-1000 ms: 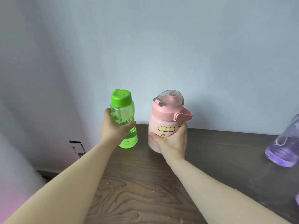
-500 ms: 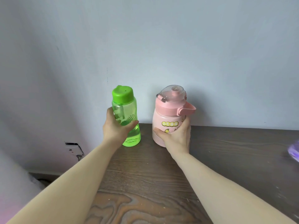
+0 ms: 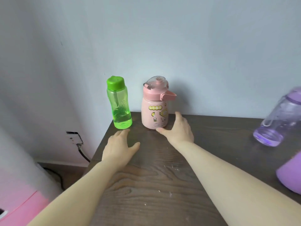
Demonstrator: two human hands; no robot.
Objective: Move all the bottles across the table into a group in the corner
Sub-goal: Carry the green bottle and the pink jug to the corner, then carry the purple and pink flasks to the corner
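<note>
A clear green bottle with a green cap stands upright at the far left corner of the dark wooden table, by the wall. A pink bottle with a clear lid and yellow cartoon print stands just to its right. My left hand lies open, fingers apart, a little in front of the green bottle and holds nothing. My right hand is open beside the pink bottle's base, its thumb close to or just touching the bottle. A clear purple bottle stands at the right edge, blurred.
A solid purple object, cut off by the frame, sits at the near right. The table's left edge drops to the floor, where a wall socket with a black cable and a pink object are. A pale wall runs behind the table.
Both hands have let go of the green and pink bottles, which now stand on the table in the corner, and have drawn back towards me. The view has shifted right, showing the purple bottle.
</note>
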